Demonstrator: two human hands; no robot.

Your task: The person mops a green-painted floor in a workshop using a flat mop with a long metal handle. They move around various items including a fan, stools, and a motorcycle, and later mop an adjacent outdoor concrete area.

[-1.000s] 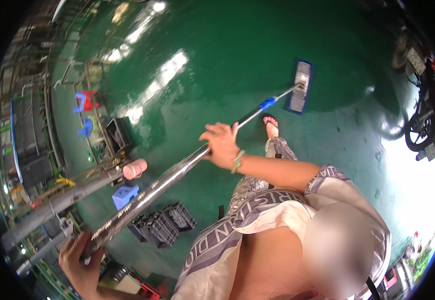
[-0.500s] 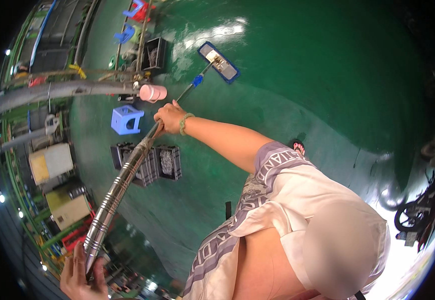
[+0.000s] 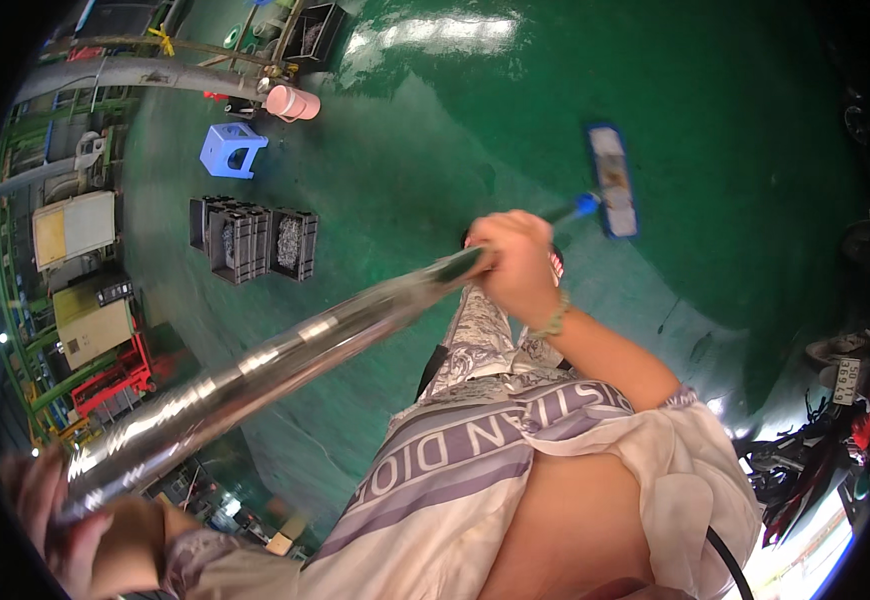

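Observation:
A flat mop with a shiny metal pole (image 3: pixel 285 365) runs slantwise from the lower left toward the upper right. My right hand (image 3: pixel 517 262), with a green bead bracelet at its wrist, is closed round the pole partway down. At the pole's top end, my left hand (image 3: pixel 67 535) curls its fingers about the grip; it is blurred by motion. Past the right hand a blue joint (image 3: pixel 585 205) leads to the mop head (image 3: pixel 613 180), a grey-white plate with a blue fringe, flat on the green floor. One of my feet partly shows behind the right hand.
On the left stand a blue plastic stool (image 3: pixel 233 150), dark crates (image 3: pixel 243 245) holding small parts, and a pink bucket-like container (image 3: pixel 293 103). A black bin (image 3: pixel 317 38) is farther off. Motorbikes (image 3: pixel 805 455) line the right edge; machinery and cabinets (image 3: pixel 75 230) fill the left.
The mop head has swept right and a little nearer, its plate turning more upright in view. My right hand moved right with the pole; the left stays at the top end, somewhat farther left.

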